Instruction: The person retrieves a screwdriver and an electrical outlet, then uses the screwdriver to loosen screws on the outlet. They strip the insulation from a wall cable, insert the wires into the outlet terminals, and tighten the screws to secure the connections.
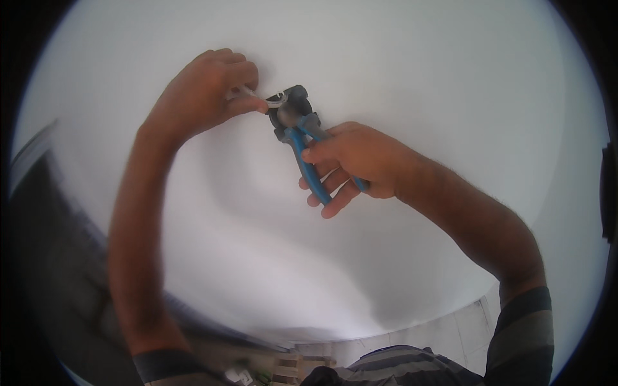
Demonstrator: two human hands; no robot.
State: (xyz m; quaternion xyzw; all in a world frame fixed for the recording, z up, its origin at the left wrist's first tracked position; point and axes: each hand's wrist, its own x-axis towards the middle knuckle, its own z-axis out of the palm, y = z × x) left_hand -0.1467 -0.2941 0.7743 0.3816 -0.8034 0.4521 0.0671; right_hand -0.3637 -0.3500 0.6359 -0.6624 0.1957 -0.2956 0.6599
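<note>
My right hand (370,157) is wrapped round the blue and grey handles of a pair of pliers (307,164). The handles stand somewhat apart, and the head points up and to the left. Beside the pliers' head my left hand (209,90) pinches a thin white wire (275,103) between thumb and fingers. The wire curves across to the pliers' head; whether the jaws grip it cannot be made out. Around the head, black parts (298,96) show against the wall, perhaps a wall box, partly hidden by the pliers.
A broad white wall (425,83) fills most of the view, with shadows of my arms on it. Low down are light floor tiles (460,331) and a wooden slatted piece (288,368). A dark, blurred area (51,257) lies at the left, and a dark object (608,193) at the right edge.
</note>
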